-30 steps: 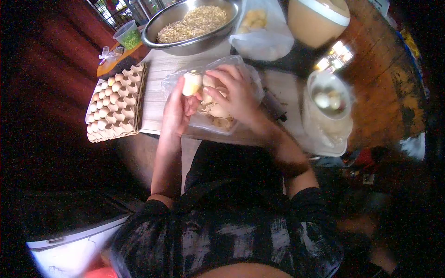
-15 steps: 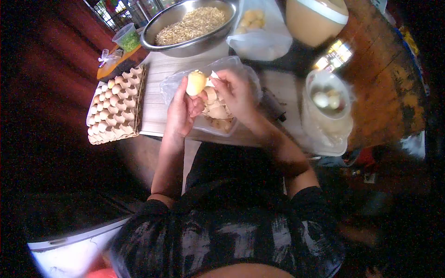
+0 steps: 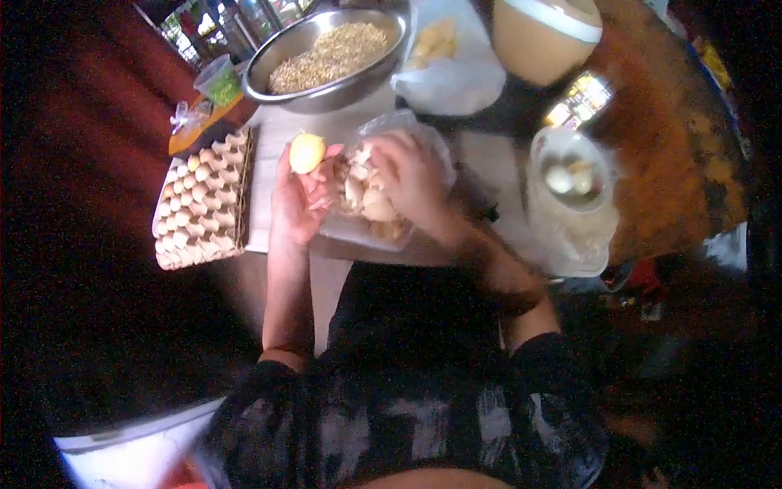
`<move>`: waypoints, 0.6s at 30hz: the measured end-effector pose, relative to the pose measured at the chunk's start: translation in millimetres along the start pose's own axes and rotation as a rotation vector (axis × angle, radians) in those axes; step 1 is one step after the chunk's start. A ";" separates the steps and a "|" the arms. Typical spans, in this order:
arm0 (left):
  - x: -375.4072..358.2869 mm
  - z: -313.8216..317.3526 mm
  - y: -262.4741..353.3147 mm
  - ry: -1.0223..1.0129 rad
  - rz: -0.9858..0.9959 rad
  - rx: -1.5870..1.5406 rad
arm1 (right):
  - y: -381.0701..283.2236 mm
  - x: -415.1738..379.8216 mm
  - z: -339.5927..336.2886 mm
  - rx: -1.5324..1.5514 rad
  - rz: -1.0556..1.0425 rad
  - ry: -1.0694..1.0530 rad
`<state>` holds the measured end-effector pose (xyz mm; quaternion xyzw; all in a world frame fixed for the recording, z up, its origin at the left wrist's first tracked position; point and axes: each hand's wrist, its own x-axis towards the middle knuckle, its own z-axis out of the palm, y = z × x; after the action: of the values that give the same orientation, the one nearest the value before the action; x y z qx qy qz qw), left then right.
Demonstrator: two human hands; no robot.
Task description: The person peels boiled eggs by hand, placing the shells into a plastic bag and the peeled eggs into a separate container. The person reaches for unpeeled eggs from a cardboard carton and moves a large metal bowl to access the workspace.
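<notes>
A rounded, yellowish egg (image 3: 307,153) rests in my left hand (image 3: 303,191), its fingers curled round the lower part. My right hand (image 3: 410,173) is over the plastic-lined heap of broken eggshells (image 3: 376,204), to the right of the egg. Motion smears its fingers, and whether they hold a piece of shell does not show. Left of my hands, a cardboard egg tray (image 3: 232,189) carries several brown eggs (image 3: 186,197) beside unfilled cups. To the right, a white bowl (image 3: 604,167) contains several pale eggs (image 3: 560,179).
A steel basin (image 3: 259,88) of straw-coloured material stands at the back, beside a white plastic bag (image 3: 456,85) with yellowish contents. Further right are a tan container (image 3: 546,41) and a shiny reflective patch. A clear tub (image 3: 218,81) with green bits sits back left.
My left hand has moved left with the egg, away from my right hand. The right hand has gone from pinching a whitish piece beside the egg to a place over the shells.
</notes>
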<state>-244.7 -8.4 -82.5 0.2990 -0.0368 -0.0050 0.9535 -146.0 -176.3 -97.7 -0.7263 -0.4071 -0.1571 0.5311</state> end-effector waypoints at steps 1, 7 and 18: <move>2.7 5.6 7.8 0.083 0.068 0.097 | 3.9 0.2 6.6 -0.007 -0.070 0.065; 73.6 60.0 42.8 0.251 0.262 0.962 | -6.2 -0.8 -8.2 -0.067 -0.175 0.103; 341.7 9.8 24.3 -0.062 0.597 2.012 | -5.5 3.1 -20.1 -0.078 -0.162 0.101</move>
<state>95.0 -4.9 -37.6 0.9321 -0.1209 0.2556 0.2264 -144.2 -192.4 -84.3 -0.7023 -0.4309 -0.2517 0.5077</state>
